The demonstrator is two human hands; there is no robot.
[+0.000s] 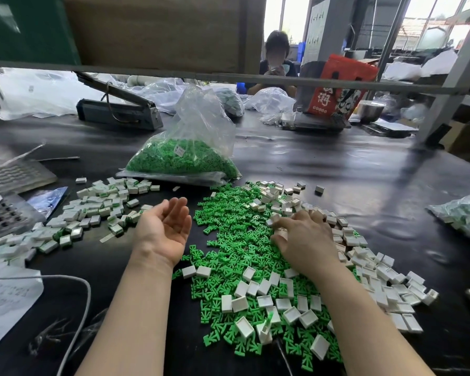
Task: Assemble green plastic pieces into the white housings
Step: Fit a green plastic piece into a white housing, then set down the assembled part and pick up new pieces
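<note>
Two hands work here: my left hand (163, 230) lies palm-up, spread and empty, beside the loose green pieces (228, 240); my right hand (301, 237) presses into scattered white housings (377, 280), grip unclear. One clear bag (190, 147) of green pieces stands beyond; filled housings (92, 210) lie left.

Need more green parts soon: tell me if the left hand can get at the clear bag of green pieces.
Probably yes. The left hand is open, palm up and empty, and the bag lies straight ahead of it with only bare black table between.
</note>
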